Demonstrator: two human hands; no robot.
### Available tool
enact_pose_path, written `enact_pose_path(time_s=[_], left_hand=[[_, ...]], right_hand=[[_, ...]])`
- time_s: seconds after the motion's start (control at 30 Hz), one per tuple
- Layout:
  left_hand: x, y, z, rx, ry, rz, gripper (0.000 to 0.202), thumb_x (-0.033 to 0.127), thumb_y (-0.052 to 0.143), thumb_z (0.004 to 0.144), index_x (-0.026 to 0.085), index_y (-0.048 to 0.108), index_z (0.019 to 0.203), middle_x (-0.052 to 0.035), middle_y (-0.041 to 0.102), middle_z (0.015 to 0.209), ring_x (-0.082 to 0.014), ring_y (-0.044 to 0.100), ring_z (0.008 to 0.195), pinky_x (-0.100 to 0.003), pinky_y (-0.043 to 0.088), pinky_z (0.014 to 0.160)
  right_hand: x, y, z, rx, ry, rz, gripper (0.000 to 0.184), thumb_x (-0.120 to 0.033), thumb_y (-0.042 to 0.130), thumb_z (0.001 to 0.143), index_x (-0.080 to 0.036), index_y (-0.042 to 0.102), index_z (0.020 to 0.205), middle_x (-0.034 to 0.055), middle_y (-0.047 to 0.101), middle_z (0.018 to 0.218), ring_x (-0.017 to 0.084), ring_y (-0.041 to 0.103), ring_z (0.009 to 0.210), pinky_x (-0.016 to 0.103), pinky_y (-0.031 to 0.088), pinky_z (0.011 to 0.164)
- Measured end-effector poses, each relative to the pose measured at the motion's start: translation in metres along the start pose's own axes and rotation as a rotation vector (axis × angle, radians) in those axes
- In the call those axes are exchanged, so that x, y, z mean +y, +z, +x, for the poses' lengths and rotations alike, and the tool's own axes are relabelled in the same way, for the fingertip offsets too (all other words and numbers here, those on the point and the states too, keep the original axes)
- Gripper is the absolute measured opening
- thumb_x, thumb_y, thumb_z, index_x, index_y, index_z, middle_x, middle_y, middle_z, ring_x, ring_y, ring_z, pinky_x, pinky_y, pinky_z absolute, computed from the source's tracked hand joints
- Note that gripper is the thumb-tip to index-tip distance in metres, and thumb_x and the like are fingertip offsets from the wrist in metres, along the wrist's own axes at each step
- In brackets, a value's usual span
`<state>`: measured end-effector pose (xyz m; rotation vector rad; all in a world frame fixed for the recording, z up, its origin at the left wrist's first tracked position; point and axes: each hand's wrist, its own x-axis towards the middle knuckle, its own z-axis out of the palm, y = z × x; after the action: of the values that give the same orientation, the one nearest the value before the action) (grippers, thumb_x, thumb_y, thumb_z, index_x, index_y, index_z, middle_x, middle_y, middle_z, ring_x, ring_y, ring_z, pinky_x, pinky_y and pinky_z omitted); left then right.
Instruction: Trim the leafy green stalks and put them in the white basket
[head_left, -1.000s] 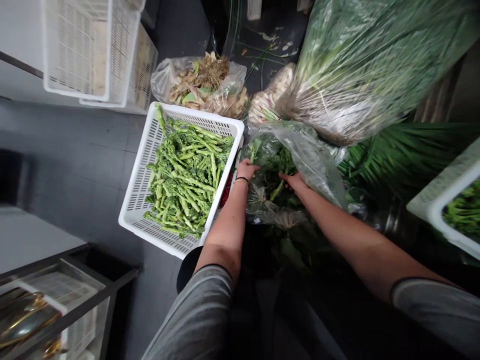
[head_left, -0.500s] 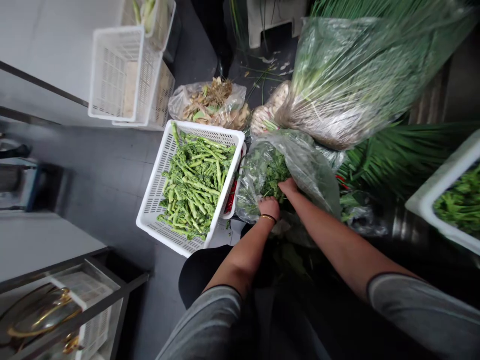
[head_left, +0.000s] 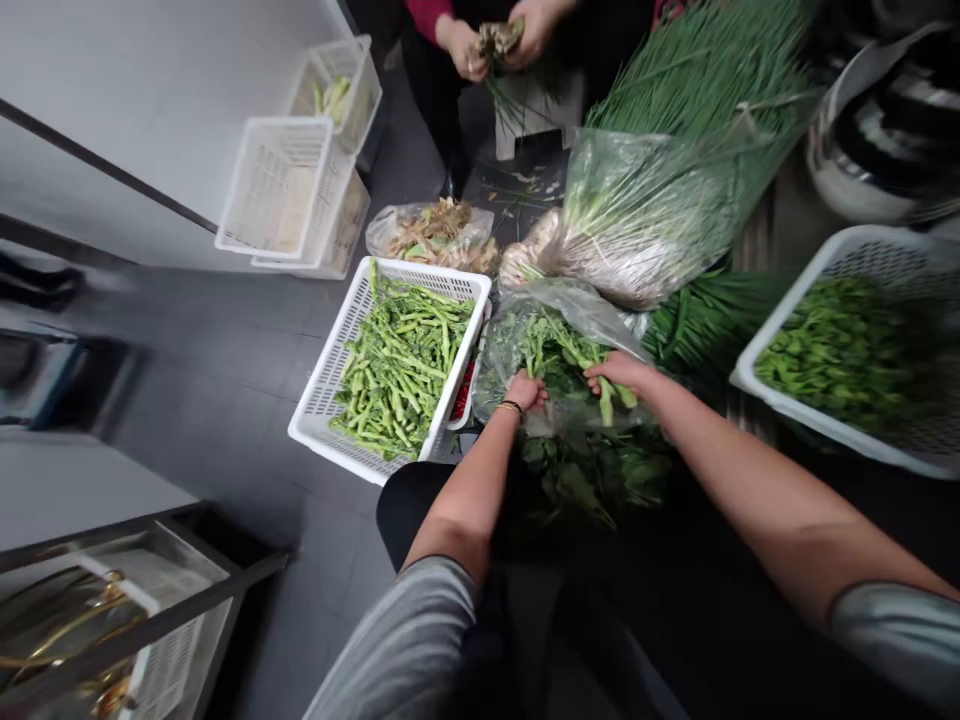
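White plastic shows at the crate (head_left: 319, 425), which already holds a broad pile of green stems (head_left: 405, 365); that share looks done. Just right of the crate, leafy stalks (head_left: 576, 345) lie at the clear bag (head_left: 581, 296), apparently left to handle. The left hand (head_left: 527, 391), nearer the crate, has its fingers closed, seemingly on a stalk; the right hand (head_left: 619, 371), farther from the crate, clamps stalk ends.

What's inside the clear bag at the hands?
Leafy green stalks show at its mouth, some gripped by the right hand. Whatever lies beneath them is covered.
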<state>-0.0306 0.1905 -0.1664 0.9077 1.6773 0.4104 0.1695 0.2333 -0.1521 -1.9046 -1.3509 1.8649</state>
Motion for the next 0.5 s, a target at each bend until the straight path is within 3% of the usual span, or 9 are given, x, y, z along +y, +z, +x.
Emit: enact_pose_path(time_s=[0.07,0.17,0.3,0.4,0.5], left_hand=[[0.010,-0.005,-0.032,-0.029,0.040,-0.059,0.020,0.020,0.049,0.078,0.016,0.051,0.098,0.0007,0.058,0.064,-0.0119,0.057,0.053,-0.029,0.050,0.059],[0.020,-0.013,-0.083,-0.003,0.189,-0.157,0.025,0.023,0.048,0.081,0.018,0.045,0.104,-0.0002,0.059,0.078,-0.0113,0.059,0.065,-0.028,0.051,0.066],[0.024,-0.016,-0.147,0.196,0.451,-0.043,0.023,0.018,0.049,0.079,0.017,0.045,0.102,-0.0056,0.059,0.091,-0.0171,0.059,0.084,-0.034,0.048,0.081],[0.020,-0.013,-0.188,0.326,0.545,0.214,0.026,0.015,0.046,0.078,0.013,0.047,0.105,-0.0160,0.055,0.106,-0.0258,0.057,0.100,-0.041,0.044,0.090],[0.014,-0.015,-0.221,0.285,0.684,0.330,0.039,0.014,0.052,0.073,0.010,0.047,0.111,-0.0204,0.050,0.118,-0.0314,0.048,0.116,-0.044,0.039,0.097]], right_hand=[[-0.015,0.022,-0.027,-0.043,-0.046,0.165,0.022,-0.032,0.068,0.070,-0.015,0.055,0.067,0.0069,0.062,0.054,0.017,0.060,0.051,0.030,0.052,0.051],[-0.035,0.058,-0.072,-0.081,-0.165,0.363,0.026,-0.039,0.067,0.072,-0.015,0.057,0.071,0.0072,0.063,0.056,0.018,0.062,0.054,0.030,0.053,0.053],[-0.049,0.098,-0.129,-0.118,-0.353,0.529,0.033,-0.047,0.069,0.069,-0.016,0.061,0.079,0.0059,0.068,0.067,0.018,0.065,0.066,0.028,0.054,0.062],[-0.050,0.112,-0.161,-0.101,-0.424,0.605,0.034,-0.043,0.077,0.059,-0.016,0.064,0.074,0.0046,0.069,0.067,0.019,0.066,0.069,0.027,0.053,0.064],[-0.046,0.114,-0.183,-0.044,-0.427,0.655,0.032,-0.038,0.081,0.053,-0.014,0.062,0.065,0.0040,0.067,0.060,0.018,0.064,0.062,0.026,0.051,0.058]])
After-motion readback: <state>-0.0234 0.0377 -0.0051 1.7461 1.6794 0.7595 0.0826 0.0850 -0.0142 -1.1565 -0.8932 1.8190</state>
